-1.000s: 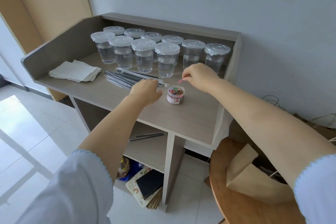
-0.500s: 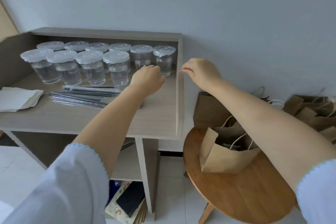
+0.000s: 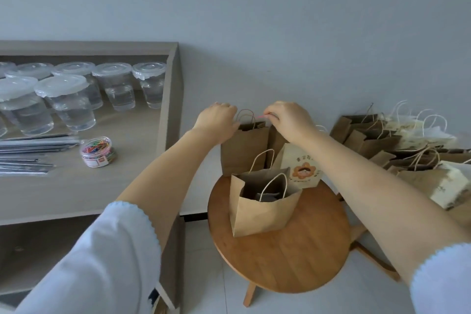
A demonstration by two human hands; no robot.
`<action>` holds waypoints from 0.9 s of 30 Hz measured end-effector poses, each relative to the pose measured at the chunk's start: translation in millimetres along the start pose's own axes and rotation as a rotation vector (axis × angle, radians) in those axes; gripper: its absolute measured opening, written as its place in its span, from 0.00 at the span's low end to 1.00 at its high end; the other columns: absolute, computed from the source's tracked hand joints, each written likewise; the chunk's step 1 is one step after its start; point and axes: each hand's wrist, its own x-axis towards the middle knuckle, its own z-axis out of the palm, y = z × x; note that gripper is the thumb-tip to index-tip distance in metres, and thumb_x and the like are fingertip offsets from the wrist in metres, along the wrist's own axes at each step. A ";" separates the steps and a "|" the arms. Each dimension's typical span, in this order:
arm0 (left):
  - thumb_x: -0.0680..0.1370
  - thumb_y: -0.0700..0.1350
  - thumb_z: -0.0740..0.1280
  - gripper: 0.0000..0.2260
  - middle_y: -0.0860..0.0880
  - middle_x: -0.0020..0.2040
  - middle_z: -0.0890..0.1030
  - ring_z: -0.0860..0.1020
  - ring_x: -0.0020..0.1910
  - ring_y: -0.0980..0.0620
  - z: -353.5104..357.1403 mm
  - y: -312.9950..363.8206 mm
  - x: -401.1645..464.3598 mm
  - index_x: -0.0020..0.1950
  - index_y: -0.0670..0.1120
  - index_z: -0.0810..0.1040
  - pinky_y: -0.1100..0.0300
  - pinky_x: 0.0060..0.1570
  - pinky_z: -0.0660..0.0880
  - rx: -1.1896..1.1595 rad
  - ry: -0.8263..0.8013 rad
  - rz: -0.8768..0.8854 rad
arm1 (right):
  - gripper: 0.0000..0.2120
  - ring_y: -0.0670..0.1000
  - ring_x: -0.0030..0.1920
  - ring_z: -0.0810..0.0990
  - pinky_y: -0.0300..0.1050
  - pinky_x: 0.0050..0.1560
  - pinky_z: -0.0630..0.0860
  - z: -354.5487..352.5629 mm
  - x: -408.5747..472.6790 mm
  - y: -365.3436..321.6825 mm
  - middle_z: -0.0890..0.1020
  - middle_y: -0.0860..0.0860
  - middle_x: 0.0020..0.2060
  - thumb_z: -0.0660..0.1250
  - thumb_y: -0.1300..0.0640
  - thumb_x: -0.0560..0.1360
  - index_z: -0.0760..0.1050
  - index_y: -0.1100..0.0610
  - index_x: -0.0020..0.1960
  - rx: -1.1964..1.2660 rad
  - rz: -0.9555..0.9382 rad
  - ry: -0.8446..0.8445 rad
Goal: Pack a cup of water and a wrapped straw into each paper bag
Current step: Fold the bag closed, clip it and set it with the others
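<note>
A tall brown paper bag (image 3: 243, 150) stands at the back of the round wooden stool (image 3: 285, 260). My left hand (image 3: 216, 122) grips the bag's top left edge. My right hand (image 3: 288, 120) pinches a pink paper clip (image 3: 261, 116) at the bag's top, beside its handles. In front stands an open brown bag (image 3: 260, 214) with something dark inside, and a printed bag (image 3: 302, 168) leans behind it. Several lidded cups of water (image 3: 68, 99) and wrapped straws (image 3: 30, 150) sit on the grey desk (image 3: 102, 186) at left.
A small tub of coloured paper clips (image 3: 98, 151) stands on the desk beside the straws. A heap of paper bags (image 3: 407, 150) lies on the floor at right. The desk's raised side wall (image 3: 170, 99) separates it from the stool.
My view swung right from the desk to the stool. Both hands left the clip tub and moved to the top of the back bag, the right one carrying the pink clip.
</note>
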 end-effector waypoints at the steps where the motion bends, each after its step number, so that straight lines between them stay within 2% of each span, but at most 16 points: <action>1: 0.82 0.50 0.59 0.17 0.44 0.63 0.75 0.72 0.62 0.45 8.5 12.6 3.7 0.67 0.43 0.71 0.53 0.57 0.72 -0.022 -0.020 -0.001 | 0.11 0.56 0.50 0.78 0.53 0.51 0.75 0.0 -3.7 11.5 0.81 0.56 0.49 0.61 0.57 0.80 0.80 0.61 0.54 0.008 0.002 -0.009; 4: 0.81 0.51 0.60 0.16 0.47 0.60 0.77 0.75 0.57 0.47 33.0 49.1 14.2 0.65 0.44 0.73 0.57 0.53 0.73 -0.086 -0.047 0.000 | 0.11 0.55 0.50 0.78 0.47 0.49 0.75 0.8 -14.9 44.8 0.81 0.55 0.50 0.61 0.57 0.80 0.80 0.60 0.56 0.024 -0.010 -0.044; 7: 0.82 0.51 0.59 0.16 0.46 0.59 0.77 0.76 0.56 0.47 53.6 78.8 23.3 0.63 0.43 0.74 0.56 0.51 0.72 -0.110 -0.073 -0.007 | 0.12 0.55 0.51 0.78 0.48 0.50 0.75 -0.5 -24.6 72.4 0.81 0.55 0.51 0.61 0.58 0.80 0.79 0.61 0.57 0.037 -0.036 -0.074; 10: 0.82 0.49 0.58 0.13 0.46 0.53 0.80 0.77 0.49 0.48 72.6 102.2 31.1 0.58 0.43 0.76 0.59 0.43 0.70 -0.178 -0.066 -0.025 | 0.11 0.54 0.51 0.78 0.44 0.49 0.73 -0.3 -30.8 97.5 0.81 0.55 0.51 0.62 0.58 0.80 0.80 0.60 0.57 0.067 -0.048 -0.091; 14: 0.82 0.47 0.58 0.12 0.46 0.49 0.80 0.77 0.46 0.48 91.7 126.6 34.7 0.56 0.43 0.77 0.55 0.45 0.74 -0.235 -0.057 -0.072 | 0.11 0.52 0.51 0.78 0.38 0.45 0.68 3.3 -36.4 123.9 0.81 0.54 0.50 0.63 0.57 0.79 0.80 0.59 0.57 0.097 -0.056 -0.100; 17: 0.83 0.48 0.56 0.13 0.45 0.47 0.80 0.76 0.42 0.48 100.5 136.1 32.4 0.55 0.42 0.77 0.56 0.40 0.73 -0.261 -0.078 -0.113 | 0.10 0.53 0.51 0.78 0.41 0.46 0.69 8.1 -37.5 134.3 0.81 0.53 0.50 0.63 0.58 0.79 0.80 0.59 0.56 0.134 -0.067 -0.134; 20: 0.83 0.49 0.55 0.14 0.45 0.45 0.79 0.77 0.43 0.47 107.8 135.8 27.1 0.53 0.42 0.77 0.54 0.43 0.75 -0.318 -0.106 -0.174 | 0.11 0.53 0.52 0.78 0.42 0.49 0.72 16.2 -36.7 135.0 0.81 0.54 0.51 0.62 0.58 0.79 0.80 0.59 0.56 0.169 -0.091 -0.203; 23: 0.83 0.46 0.55 0.12 0.46 0.44 0.77 0.76 0.42 0.50 111.9 126.5 22.8 0.53 0.42 0.77 0.60 0.42 0.72 -0.373 -0.129 -0.229 | 0.12 0.53 0.54 0.78 0.39 0.49 0.70 27.1 -33.7 127.2 0.81 0.54 0.54 0.62 0.58 0.79 0.79 0.59 0.59 0.197 -0.102 -0.254; 27: 0.83 0.43 0.55 0.11 0.45 0.46 0.79 0.78 0.46 0.50 105.4 108.8 19.2 0.51 0.41 0.75 0.61 0.50 0.74 -0.746 -0.260 -0.392 | 0.14 0.52 0.58 0.78 0.39 0.55 0.72 38.1 -24.4 111.2 0.81 0.53 0.58 0.64 0.60 0.78 0.77 0.58 0.63 0.266 -0.092 -0.292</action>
